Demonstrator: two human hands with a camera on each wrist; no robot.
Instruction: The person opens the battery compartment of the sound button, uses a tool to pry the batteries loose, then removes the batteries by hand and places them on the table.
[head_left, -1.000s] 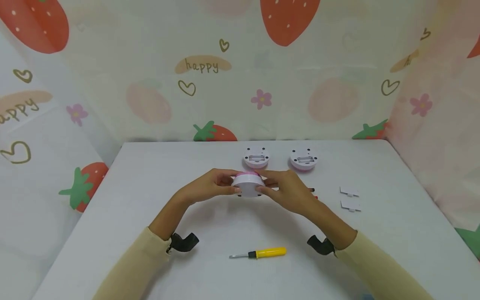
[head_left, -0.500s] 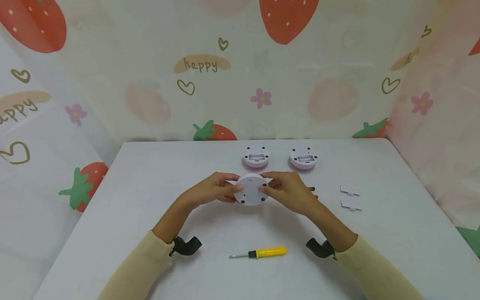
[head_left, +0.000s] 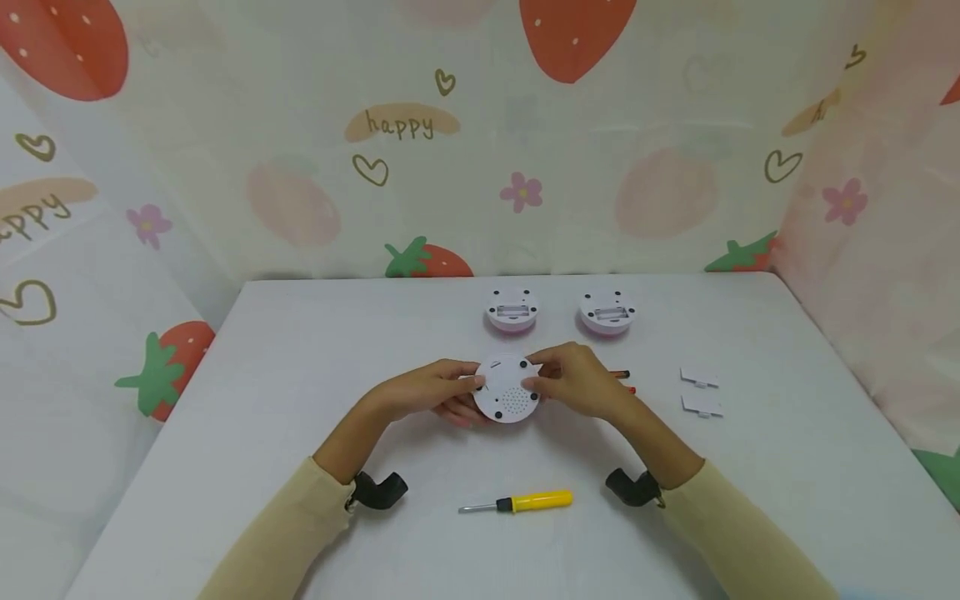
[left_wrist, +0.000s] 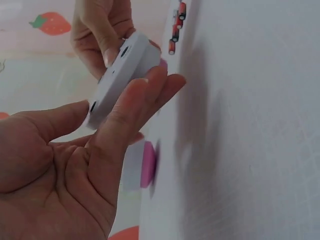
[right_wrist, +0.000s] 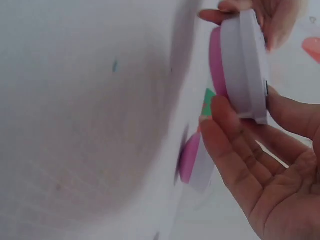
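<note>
A round white-and-pink battery device (head_left: 508, 404) is held above the table, its white underside with black dots and a patch of small holes turned up toward the head camera. My left hand (head_left: 427, 390) grips its left edge, thumb on the underside and fingers beneath. On the other edge, my right hand (head_left: 581, 379) pinches it between thumb and fingers. The pink face (right_wrist: 217, 65) shows in the right wrist view, turned toward the table. Behind it stand two similar devices (head_left: 512, 311), (head_left: 607, 312) with uncovered battery compartments facing up.
A yellow-handled screwdriver (head_left: 536, 501) lies nearer the person. Two white battery covers (head_left: 700, 377), (head_left: 702, 406) lie at the right. Several red-and-black batteries (left_wrist: 176, 30) are partly hidden by the right hand in the head view. Patterned walls surround the white table (head_left: 337, 325).
Both hands have tilted the device, so its underside has swung up into the head camera's view. It has also come slightly lower in the head view and turned a little in the hands.
</note>
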